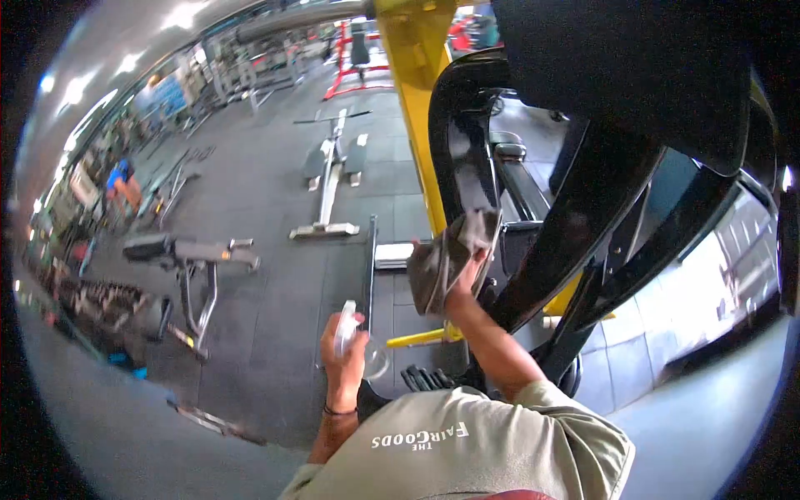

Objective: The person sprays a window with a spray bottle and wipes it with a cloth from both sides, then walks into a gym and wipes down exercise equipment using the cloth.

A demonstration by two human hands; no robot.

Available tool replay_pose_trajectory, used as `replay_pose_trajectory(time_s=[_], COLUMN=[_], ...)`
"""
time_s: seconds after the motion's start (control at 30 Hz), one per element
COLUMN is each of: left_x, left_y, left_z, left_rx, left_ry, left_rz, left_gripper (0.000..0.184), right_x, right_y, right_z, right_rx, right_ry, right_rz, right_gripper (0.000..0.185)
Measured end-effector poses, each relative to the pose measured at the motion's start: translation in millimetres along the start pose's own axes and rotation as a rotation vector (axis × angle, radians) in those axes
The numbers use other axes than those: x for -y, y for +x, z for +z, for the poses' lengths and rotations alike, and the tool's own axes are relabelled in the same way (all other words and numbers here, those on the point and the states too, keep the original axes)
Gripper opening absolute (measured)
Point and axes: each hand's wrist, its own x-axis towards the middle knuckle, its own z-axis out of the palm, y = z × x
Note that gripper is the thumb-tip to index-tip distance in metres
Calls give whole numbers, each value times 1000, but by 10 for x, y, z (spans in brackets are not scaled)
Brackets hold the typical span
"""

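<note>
My left hand [340,358] is closed around a spray bottle with a white trigger head [347,321]; its clear body [377,358] shows partly beyond the fingers. A dark band circles that wrist. My right arm reaches forward, and my right hand [472,273] grips a bunched grey-brown cloth [435,268]. The cloth hangs over most of the fingers. It is near a yellow upright [417,125] and the glossy black frame [454,142] of a gym machine; whether it touches them I cannot tell.
Large black machine arms [583,217] fill the right side, close to my right arm. An adjustable bench [187,254] stands on the left, and a grey metal bench-like frame [329,183] stands ahead. Farther back is a red rack [354,62]. A person in blue [122,179] is at far left.
</note>
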Motion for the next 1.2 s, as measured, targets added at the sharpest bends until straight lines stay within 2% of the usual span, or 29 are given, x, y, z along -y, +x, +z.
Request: replay_pose_trajectory(time_s=[0.03, 0.07, 0.13, 0.17, 0.27, 0.3, 0.33, 0.43, 0.53, 0.6, 0.67, 0.73, 0.83, 0.9, 1.0, 1.07, 1.1, 1.2], left_x=[110, 112, 104, 182, 209, 327, 340, 389, 664, 582, 594, 561, 466, 463, 159, 253, 240, 182], left_y=[96, 215, 355, 420, 540, 591, 611, 646, 706, 729, 793, 874, 986, 995, 808, 655, 555, 227], left_z=[-134, -253, -481, -609, -844, -923, -983, -1153, -1309, -1308, -1311, -1213, -1018, -884, -688, -675, -652, -582], left_rx=[-2, 4, 8, 6, -28, -43, -59, -100, -94, -86, -17, 33, 63, 51, 8, 5, 6, 5], left_ry=[48, 105, 203, 157, -30, 53, 0, 64, 115, 64, 33, 33, 103, 154, -30, 88, 122, 212], left_rz=[10, 55, 127, 74, 145, 186, 38, -28, -47, -118, -120, -91, 29, 152, 18, 24, 33, -11], left_gripper=[25, 24, 22, 24, 25, 24, 23, 23, 22, 22, 21, 21, 22, 21, 23, 23, 24, 24], right_x=[101, 251, 261, 171, 47, 30, 41, 45, 37, 192, 247, 410, 292, 167, 204, 347, 351, 520], right_y=[291, 656, 1394, 1746, 2463, 2555, 2653, 2930, 2781, 2252, 1981, 1656, 1173, 816, 458, 485, 534, 1166], right_z=[-200, -583, -798, -591, -701, -714, -712, -478, -232, -394, -598, -862, -788, -657, -856, -1033, -981, -1197], right_rx=[-70, -154, -233, -431, -590, -628, -661, -717, -655, -488, -333, -391, -434, -344, -300, -344, -339, 81], right_ry=[179, 166, 144, 77, 220, 300, 367, 540, 668, 489, 313, 210, 144, 314, 417, 105, 98, 12], right_rz=[106, 82, 18, -25, 20, 33, 42, 77, 100, 92, 244, 224, 141, 278, 452, 228, 193, 326], right_gripper=[77, 71, 54, 46, 41, 41, 40, 40, 42, 44, 42, 42, 45, 46, 48, 50, 47, 50])
